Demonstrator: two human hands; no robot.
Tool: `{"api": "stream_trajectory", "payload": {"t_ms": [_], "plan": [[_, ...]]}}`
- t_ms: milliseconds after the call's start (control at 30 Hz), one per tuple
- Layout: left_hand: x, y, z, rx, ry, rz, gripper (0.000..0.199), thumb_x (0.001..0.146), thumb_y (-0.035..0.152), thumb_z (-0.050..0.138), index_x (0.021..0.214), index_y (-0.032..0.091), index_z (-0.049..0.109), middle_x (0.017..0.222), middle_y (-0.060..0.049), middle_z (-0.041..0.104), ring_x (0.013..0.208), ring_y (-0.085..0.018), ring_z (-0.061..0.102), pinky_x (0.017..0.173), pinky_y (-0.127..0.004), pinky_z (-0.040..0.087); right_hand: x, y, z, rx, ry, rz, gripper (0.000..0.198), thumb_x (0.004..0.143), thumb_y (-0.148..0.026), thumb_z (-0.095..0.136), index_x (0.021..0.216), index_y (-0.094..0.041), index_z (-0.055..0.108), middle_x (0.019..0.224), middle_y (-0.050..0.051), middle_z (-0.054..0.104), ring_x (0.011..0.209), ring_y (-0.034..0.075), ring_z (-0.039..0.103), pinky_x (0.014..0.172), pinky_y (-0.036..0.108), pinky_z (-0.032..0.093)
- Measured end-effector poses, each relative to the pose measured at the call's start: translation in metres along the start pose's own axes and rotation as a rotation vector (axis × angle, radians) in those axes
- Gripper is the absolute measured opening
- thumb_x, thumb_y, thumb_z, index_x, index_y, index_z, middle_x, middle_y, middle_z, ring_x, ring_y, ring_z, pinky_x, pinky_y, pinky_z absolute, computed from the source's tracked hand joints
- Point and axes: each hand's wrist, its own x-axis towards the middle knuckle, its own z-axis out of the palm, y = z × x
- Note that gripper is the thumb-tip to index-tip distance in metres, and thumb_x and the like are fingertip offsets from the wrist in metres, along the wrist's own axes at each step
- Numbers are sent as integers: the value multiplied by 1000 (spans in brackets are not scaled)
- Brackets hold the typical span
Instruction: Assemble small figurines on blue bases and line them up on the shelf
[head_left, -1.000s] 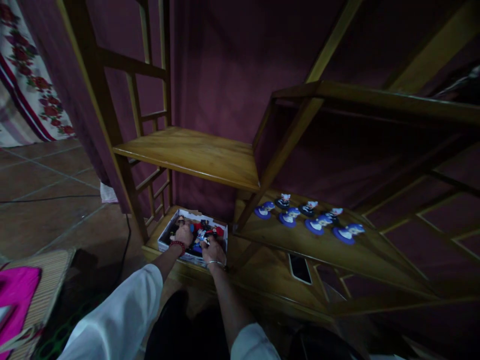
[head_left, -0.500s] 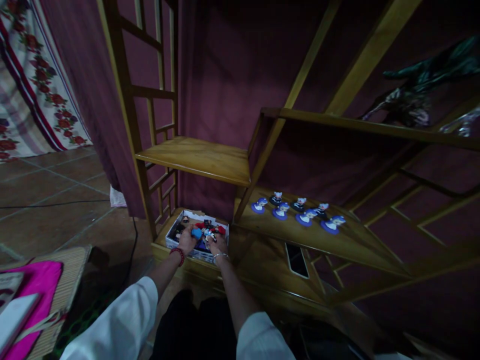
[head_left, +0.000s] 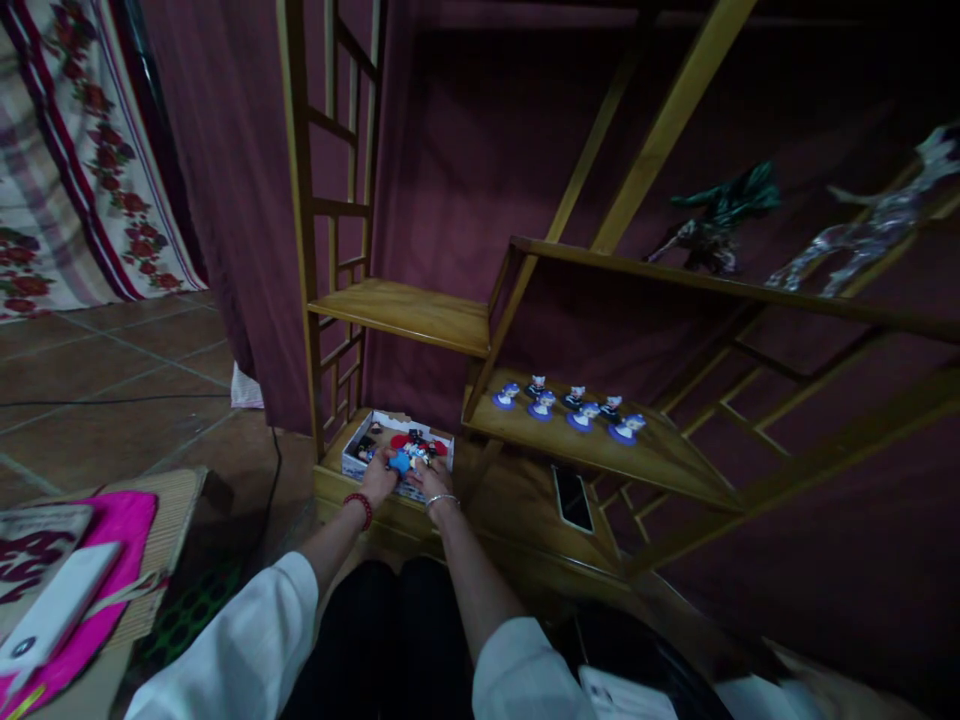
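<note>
Head view, from where I stand: the left hand (head_left: 380, 480) pinches a blue piece (head_left: 400, 463) over the box (head_left: 350, 466); the right hand (head_left: 432, 482) is just beside it, whether clamped I can't tell. Rightward of them lies a phone (head_left: 573, 498); beyond, figurines (head_left: 541, 404).

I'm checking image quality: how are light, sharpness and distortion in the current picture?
Head view: dim overall, nearly black at upper right; head view: faint glints on the silver statue; head view: the small figures in the box look soft, fine detail unreadable; head view: the middle shelf post slants, possibly wide-angle stretch.
</note>
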Motion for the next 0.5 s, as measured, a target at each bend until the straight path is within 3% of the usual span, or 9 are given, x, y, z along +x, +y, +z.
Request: {"api": "stream_trajectory", "payload": {"t_ms": [233, 500], "plan": [[-26, 2, -8, -177, 17, 48, 17, 66, 8, 60, 79, 16, 52, 73, -1, 59, 70, -14, 57, 69, -26, 44, -29, -4, 0, 80, 31, -100, 24, 61, -31, 67, 76, -18, 54, 63, -2, 62, 55, 12, 61, 51, 21, 51], [-55, 6, -13, -345, 2, 126, 24, 62, 20, 70, 79, 17, 54, 73, -1, 60, 72, -15, 58, 72, -29, 45, -58, -9, -4, 85, 13, -175, 24, 62, -30, 66, 79, -17, 54, 64, -2, 62, 53, 11, 61, 51, 19, 51]]}}
